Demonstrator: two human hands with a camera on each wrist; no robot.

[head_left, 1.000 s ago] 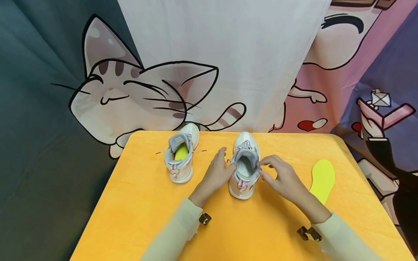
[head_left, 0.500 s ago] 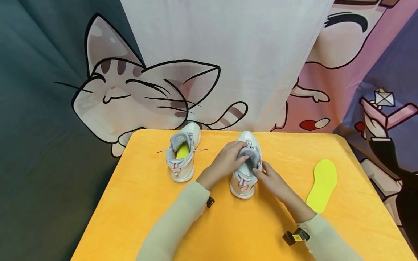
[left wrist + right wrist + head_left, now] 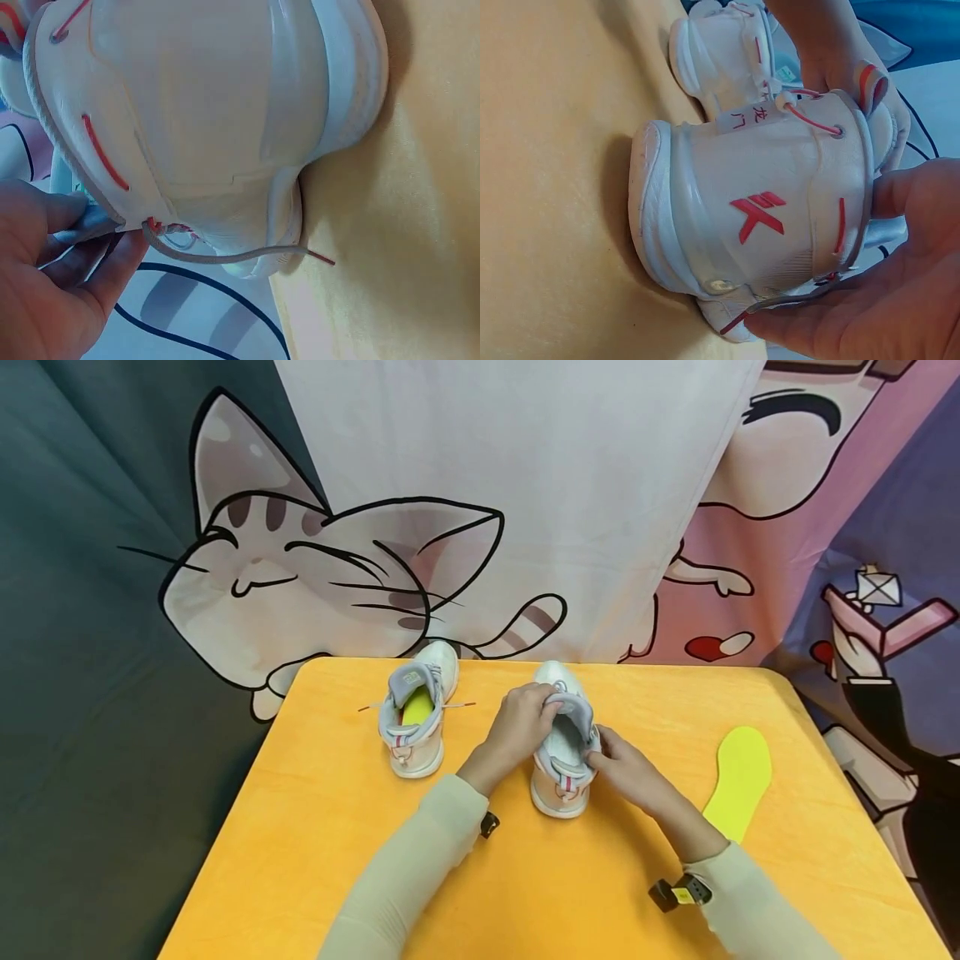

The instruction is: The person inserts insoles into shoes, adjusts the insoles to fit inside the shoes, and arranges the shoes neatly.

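A white sneaker with grey lining stands upright on the table, heel towards me. In the head view my left hand pinches its grey tongue between thumb and fingers. The left wrist view shows the same hold at the tongue, beside a loose lace. On the other side, my right hand grips the collar, thumb at the inner edge and fingers outside. A red logo marks that side in the right wrist view. Inside the sneaker the bottom looks pale grey.
A matching sneaker stands to the left with a yellow-green insole in it. Another yellow-green insole lies flat at the right, its near end behind the right forearm. The yellow table ends at a printed cloth backdrop.
My left hand has moved right from beside the sneaker and taken hold of the tongue, now tipped further up. My right hand has moved in onto the right collar.
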